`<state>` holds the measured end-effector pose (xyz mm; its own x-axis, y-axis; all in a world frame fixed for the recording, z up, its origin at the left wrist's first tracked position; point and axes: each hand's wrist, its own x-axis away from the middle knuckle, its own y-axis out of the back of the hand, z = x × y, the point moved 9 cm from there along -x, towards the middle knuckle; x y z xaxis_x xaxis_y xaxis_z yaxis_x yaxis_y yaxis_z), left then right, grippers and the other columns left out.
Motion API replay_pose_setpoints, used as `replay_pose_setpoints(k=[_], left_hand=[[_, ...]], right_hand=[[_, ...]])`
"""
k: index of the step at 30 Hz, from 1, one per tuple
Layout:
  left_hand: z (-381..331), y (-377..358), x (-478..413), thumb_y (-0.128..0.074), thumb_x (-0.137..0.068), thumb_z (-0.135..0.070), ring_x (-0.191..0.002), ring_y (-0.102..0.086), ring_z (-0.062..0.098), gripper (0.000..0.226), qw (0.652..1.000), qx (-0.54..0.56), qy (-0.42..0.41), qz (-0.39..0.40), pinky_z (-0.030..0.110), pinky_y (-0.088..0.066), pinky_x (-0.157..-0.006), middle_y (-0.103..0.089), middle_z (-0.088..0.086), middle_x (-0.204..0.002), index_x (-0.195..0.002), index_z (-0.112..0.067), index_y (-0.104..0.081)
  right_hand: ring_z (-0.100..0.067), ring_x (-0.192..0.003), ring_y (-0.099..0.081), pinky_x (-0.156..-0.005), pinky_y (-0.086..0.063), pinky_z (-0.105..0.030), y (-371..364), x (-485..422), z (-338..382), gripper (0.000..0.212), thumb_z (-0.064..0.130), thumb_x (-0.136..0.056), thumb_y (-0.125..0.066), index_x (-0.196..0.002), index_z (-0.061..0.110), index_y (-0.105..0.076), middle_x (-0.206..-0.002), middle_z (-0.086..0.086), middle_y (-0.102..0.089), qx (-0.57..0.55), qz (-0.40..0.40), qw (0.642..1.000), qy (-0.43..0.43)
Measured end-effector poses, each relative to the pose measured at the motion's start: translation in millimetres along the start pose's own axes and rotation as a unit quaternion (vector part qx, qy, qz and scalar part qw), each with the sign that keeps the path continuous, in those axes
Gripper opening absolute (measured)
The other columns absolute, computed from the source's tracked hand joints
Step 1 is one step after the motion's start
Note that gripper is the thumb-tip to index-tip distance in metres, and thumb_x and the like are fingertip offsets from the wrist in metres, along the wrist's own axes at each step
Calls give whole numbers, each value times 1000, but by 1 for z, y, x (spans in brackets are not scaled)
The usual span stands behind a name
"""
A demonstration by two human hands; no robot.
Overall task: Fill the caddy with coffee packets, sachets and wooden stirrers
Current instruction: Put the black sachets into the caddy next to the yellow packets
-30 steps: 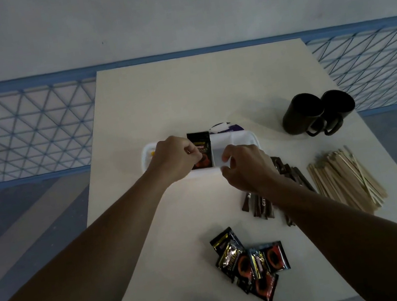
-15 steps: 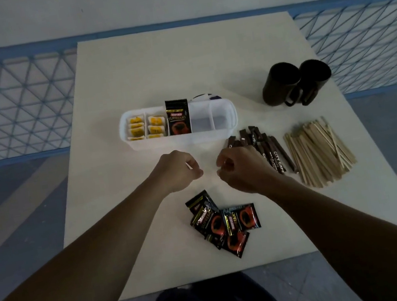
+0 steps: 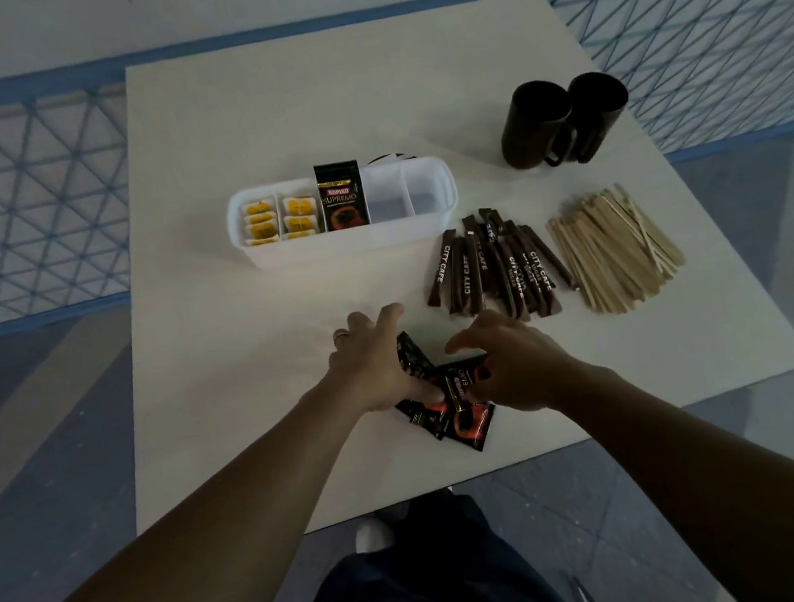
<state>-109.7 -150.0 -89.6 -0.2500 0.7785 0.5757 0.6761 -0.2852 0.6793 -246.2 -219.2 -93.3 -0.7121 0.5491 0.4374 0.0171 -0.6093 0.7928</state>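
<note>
The white caddy stands about midway across the table, a little toward its left edge. Its two left compartments are packed with small yellow-printed bags. The third holds a single black packet standing upright, and the two compartments on the right look empty. I'd judge the job as roughly a third done: one coffee packet is in, and none of the stick sachets or stirrers are.

The other coffee packets lie in a loose pile close to the near edge, and both hands are on them. The left hand lies on the pile's left side with its fingers stretched forward and a packet bent up against its palm. I cannot tell whether the thumb grips it. The right hand has its fingers curled down, pinching a packet on top of the pile.

The brown stick sachets are fanned out between the caddy's right end and the near edge. The wooden stirrers are heaped just beside them, toward the right edge. Two dark mugs stand touching, well apart from the pile, toward the far right corner.

The upright packet reads "KOPIKO SUPREMO". The packet under the right hand shows "EMO". The sticks read "CITY CAFE" in white. The print on the yellow bags is too small to read.
</note>
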Motion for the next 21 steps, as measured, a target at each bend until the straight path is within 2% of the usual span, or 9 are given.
replay_pose_setpoints(k=[3,11,15,21], left_hand=[[4,-13,3,-92,-53,-50,-136,-22,38,129,1000,-23,1,-13,49,-32,-108,-18,13,-147,-152,-31,-12],[9,-23,11,-92,-49,-49,-126,-29,33,122,994,-39,3,-100,43,-35,-102,-23,9,-136,-147,-29,-22],[11,-22,13,-92,-50,-47,-123,-31,31,117,993,-31,-3,-116,42,-35,-100,-26,8,-133,-144,-27,-26],[16,-18,11,-92,-50,-48,-123,-32,31,116,992,-16,1,-123,43,-35,-102,-27,6,-133,-145,-26,-28]], right_hand=[[-11,-108,-50,-86,-53,-27,-6,1,-2,62,33,-81,-78,-137,32,-51,-138,2,-39,19,-11,1000,-11],[-12,-99,-48,-82,-52,-29,-11,4,-1,51,32,-83,-76,-129,31,-55,-130,3,-43,18,-41,998,-37],[-16,-95,-54,-77,-52,-32,-7,6,-1,42,36,-82,-76,-117,24,-55,-120,3,-50,7,-54,997,-59],[-17,-81,-65,-74,-59,-41,3,6,-9,20,35,-86,-72,-94,28,-55,-99,3,-64,-30,-45,995,-82]])
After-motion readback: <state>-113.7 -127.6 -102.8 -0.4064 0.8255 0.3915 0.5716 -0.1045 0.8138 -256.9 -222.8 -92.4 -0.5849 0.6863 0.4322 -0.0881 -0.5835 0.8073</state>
